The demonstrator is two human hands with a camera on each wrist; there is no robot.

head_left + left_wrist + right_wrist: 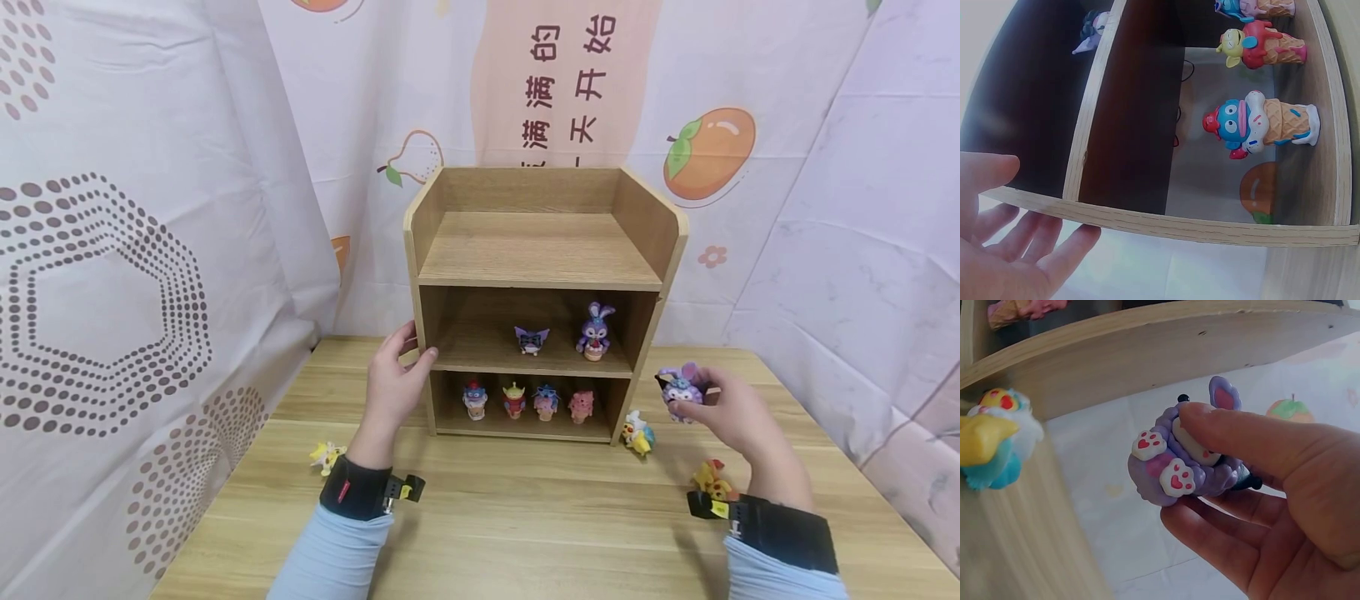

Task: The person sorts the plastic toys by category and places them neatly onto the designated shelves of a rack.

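Note:
A small wooden shelf [538, 283] stands on the table. My left hand [397, 379] holds its left side panel, thumb by the front edge and fingers along the outside. In my right hand [738, 417] is a purple rabbit figurine [1166, 453], pinched between thumb and fingers beside the shelf's right side; its white paws with red pads show. On the middle board stand a purple-eared dark figurine [531, 340] and a taller purple rabbit figurine [594, 333]. Several ice-cream-cone figurines line the bottom board, including a blue-faced one [1241, 122] and a red-and-yellow one [1260, 45].
By the shelf's right foot lies a white, blue and yellow figurine [638, 433]. Nearer the right wrist is a yellow figurine [711, 479], partly covered by the wrist camera. A pale yellow figurine [327, 457] lies left of the left wrist. Printed curtains [360, 100] hang behind.

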